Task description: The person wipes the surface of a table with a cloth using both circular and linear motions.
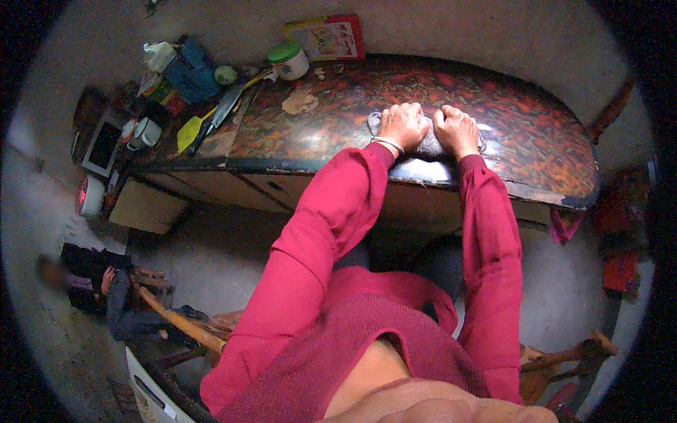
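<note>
Both my arms, in red sleeves, reach forward to a long dark table (pixel 338 134) with a mottled red and brown top. A crumpled grey cloth (pixel 429 146) lies near its front edge, bunched under and between my hands. My left hand (pixel 405 127), with a bangle at the wrist, is closed over the cloth's left part, its fingers curled down. Close beside it, my right hand (pixel 457 130) is curled on the right part of the cloth. The fingertips of both hands are mostly hidden. Bright light glares off the tabletop around the cloth.
A white jar with a green lid (pixel 288 62) and a red-edged picture board (pixel 326 37) stand at the back. Leftward lie a yellow fly swatter (pixel 192 131), a blue bag (pixel 192 71) and a white mug (pixel 145 132). A person (pixel 95 282) sits at far left.
</note>
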Tool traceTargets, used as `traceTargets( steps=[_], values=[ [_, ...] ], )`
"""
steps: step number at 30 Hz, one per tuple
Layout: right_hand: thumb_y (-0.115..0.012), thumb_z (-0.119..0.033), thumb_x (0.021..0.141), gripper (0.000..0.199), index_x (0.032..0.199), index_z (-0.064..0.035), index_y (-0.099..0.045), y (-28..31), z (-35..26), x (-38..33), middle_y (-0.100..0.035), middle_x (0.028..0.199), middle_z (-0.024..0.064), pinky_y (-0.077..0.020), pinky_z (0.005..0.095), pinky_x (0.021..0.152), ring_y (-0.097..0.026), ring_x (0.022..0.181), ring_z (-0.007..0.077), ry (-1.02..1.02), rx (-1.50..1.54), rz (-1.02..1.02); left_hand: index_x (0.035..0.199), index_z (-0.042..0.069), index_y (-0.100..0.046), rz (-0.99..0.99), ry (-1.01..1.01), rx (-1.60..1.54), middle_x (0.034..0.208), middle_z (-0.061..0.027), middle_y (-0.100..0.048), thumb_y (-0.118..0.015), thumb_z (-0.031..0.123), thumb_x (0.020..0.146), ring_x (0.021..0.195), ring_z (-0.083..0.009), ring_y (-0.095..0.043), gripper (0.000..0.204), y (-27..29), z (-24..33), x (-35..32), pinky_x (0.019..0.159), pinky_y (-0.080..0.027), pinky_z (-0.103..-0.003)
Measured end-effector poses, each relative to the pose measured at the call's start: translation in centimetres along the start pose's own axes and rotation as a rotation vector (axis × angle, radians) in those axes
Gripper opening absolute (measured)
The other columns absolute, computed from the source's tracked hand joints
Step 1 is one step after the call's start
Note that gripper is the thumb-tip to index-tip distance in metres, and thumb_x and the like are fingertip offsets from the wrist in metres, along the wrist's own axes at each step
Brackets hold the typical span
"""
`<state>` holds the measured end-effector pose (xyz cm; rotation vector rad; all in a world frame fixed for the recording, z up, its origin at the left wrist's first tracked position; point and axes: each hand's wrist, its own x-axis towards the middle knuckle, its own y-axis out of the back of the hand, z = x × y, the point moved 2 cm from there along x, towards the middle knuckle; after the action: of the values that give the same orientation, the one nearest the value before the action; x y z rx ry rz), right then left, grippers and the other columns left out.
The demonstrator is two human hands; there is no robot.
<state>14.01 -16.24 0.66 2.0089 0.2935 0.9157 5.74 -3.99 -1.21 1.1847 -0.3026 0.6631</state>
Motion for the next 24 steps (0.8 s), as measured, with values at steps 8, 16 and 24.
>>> traceTargets(
  steps=[8, 16, 24],
  values=[
    [-0.046, -0.033, 0.083, 0.031, 0.08, -0.0101, -0.067, 0.9, -0.5, -1.8, -0.067, 0.085, 0.0192, -0.0477, 0.0474, 0.076, -0.064, 0.082, 0.0379, -0.025, 0.035, -0.036, 0.08, 0.008, -0.059, 0.042, -0.036, -0.006, 0.082, -0.0153, -0.064, -0.051, 0.028, 0.079, 0.079, -0.0362, -0.061, 0.022, 0.7, 0.7, -1.9, 0.071, -0.047, -0.049],
    [-0.046, -0.033, 0.082, 0.034, 0.089, -0.0095, -0.07, 0.7, -0.7, -0.1, -0.067, 0.094, 0.0189, -0.0487, 0.0461, 0.082, -0.064, 0.09, 0.0359, -0.057, 0.035, -0.052, 0.083, 0.007, -0.062, -0.04, -0.016, -0.028, 0.086, -0.0167, -0.065, -0.049, 0.028, 0.08, 0.081, -0.0364, -0.062, 0.025, 0.5, 0.1, -0.2, 0.075, -0.048, -0.048],
    [-0.045, -0.032, 0.081, 0.034, 0.086, -0.0087, -0.069, -0.8, 0.6, 3.4, -0.067, 0.092, 0.0202, -0.0487, 0.0473, 0.082, -0.063, 0.09, 0.0378, -0.096, 0.041, -0.073, 0.071, 0.01, -0.061, 0.071, -0.226, 0.108, 0.074, -0.0108, -0.062, -0.055, 0.022, 0.077, 0.067, -0.0317, -0.059, 0.015, -5.8, -4.5, 3.6, 0.058, -0.047, -0.045]
  ],
)
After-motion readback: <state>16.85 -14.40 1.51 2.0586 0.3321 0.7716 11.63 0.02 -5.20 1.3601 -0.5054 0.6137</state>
